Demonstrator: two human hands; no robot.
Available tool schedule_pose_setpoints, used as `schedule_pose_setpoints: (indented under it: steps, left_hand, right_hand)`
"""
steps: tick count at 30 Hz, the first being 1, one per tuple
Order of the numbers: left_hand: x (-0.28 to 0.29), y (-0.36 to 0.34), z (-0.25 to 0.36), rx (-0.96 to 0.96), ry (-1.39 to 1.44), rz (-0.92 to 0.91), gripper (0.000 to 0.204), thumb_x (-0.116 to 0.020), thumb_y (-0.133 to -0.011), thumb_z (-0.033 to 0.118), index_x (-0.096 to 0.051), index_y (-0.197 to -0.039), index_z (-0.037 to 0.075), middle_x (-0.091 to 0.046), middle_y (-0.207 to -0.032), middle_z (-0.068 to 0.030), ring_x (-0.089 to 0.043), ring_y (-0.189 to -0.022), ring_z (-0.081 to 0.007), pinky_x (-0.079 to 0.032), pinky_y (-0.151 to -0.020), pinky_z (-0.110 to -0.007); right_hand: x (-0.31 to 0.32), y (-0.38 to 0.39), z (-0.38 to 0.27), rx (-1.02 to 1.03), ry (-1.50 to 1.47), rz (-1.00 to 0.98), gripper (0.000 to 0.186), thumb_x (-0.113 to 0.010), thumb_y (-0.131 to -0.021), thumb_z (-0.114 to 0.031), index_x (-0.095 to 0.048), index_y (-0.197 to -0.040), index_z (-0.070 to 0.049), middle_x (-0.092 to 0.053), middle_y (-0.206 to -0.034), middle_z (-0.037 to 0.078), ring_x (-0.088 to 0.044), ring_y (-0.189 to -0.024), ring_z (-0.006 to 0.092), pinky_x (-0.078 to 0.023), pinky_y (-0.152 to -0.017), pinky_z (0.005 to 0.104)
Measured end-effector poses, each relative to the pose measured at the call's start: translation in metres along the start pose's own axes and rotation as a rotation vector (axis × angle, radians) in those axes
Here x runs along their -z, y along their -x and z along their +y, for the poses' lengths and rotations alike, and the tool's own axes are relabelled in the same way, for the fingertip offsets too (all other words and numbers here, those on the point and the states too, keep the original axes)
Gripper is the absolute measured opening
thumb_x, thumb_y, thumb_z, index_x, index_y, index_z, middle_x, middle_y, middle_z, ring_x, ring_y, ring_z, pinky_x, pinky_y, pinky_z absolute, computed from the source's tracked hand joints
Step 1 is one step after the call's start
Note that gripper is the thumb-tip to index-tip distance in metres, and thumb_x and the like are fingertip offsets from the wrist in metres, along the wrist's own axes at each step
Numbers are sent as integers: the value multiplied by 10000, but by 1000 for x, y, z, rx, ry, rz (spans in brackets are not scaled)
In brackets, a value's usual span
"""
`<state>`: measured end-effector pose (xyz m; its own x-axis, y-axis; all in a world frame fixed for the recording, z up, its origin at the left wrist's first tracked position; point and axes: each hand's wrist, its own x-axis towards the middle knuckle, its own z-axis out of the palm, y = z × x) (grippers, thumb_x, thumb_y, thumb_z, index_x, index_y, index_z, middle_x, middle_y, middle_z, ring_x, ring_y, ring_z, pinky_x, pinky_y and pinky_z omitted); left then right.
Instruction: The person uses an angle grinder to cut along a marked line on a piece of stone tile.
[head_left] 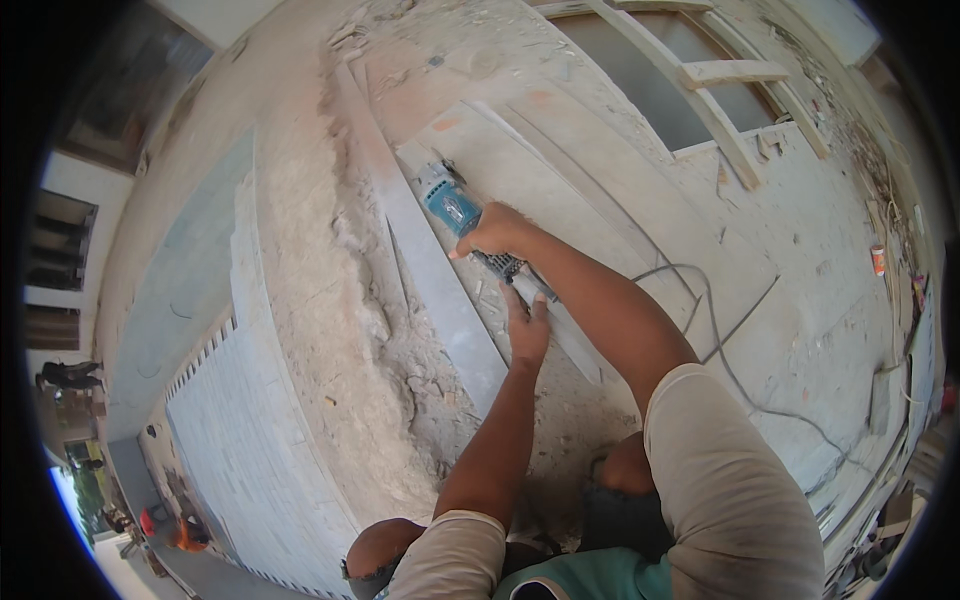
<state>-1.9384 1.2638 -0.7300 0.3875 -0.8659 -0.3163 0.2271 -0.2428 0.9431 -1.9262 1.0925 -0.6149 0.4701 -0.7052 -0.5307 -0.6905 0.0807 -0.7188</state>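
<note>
A teal and black angle grinder (452,207) lies over the edge of a long pale slab strip (432,290), its head pointing away from me. My right hand (497,231) is closed around the grinder's body from the right. At the black rear end of the tool is my left hand (526,325), thumb and forefinger either side of it; the other fingers are hard to make out. Under and right of the grinder lie wide, dusty pale slabs (530,185). The disc at the far end is too unclear to make out.
A grey power cord (712,300) loops across the floor to my right. A wooden frame (700,90) stands over a dark opening at the far right. Broken, crumbling concrete (360,290) runs along the left of the strip, with a light tiled surface (245,430) beyond. Rubble and dust lie around.
</note>
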Motion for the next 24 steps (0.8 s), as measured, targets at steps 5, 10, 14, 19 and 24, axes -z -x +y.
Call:
schedule_pose_setpoints:
  steps: [5, 10, 14, 19, 24]
  left_hand:
    - [1, 1, 1, -30, 36, -28, 645, -521, -1001, 98, -168, -1510, -81, -447, -1429, -213, -464, -1293, -246, -344, -1076, -311]
    - [2, 5, 8, -22, 64, -21, 581, -527, -1002, 112, -256, -1478, -81, -497, -1379, -195, -503, -1241, -229, -381, -1040, -309]
    - [2, 5, 9, -23, 53, -15, 591, -535, -999, 125, -259, -1479, -84, -504, -1372, -194, -511, -1230, -227, -387, -1032, -307]
    - [3, 4, 9, -40, 69, -9, 587, -548, -996, 137, -285, -1469, -88, -514, -1361, -196, -517, -1217, -224, -393, -1022, -303]
    - [6, 4, 12, 36, 14, -15, 554, -555, -993, 133, -333, -1455, -76, -518, -1360, -190, -513, -1211, -216, -391, -1014, -296]
  right_hand:
    - [-1, 1, 3, -6, 20, -6, 714, -895, -540, -406, -681, -960, 129, -686, -993, 284, -692, -911, 344, -522, -812, 361]
    - [-4, -2, 3, -23, 27, -9, 702, -898, -542, -396, -680, -950, 132, -687, -986, 274, -691, -899, 333, -521, -802, 359]
    - [-5, -6, 4, -35, -3, -19, 688, -901, -547, -382, -679, -944, 135, -686, -975, 268, -689, -888, 320, -519, -798, 357]
    - [-7, -8, 4, -42, -7, -21, 691, -902, -548, -383, -678, -948, 134, -686, -977, 270, -689, -889, 320, -519, -799, 352]
    - [-6, 3, 7, -35, 19, 3, 696, -896, -547, -403, -681, -946, 126, -690, -976, 270, -692, -888, 334, -523, -802, 361]
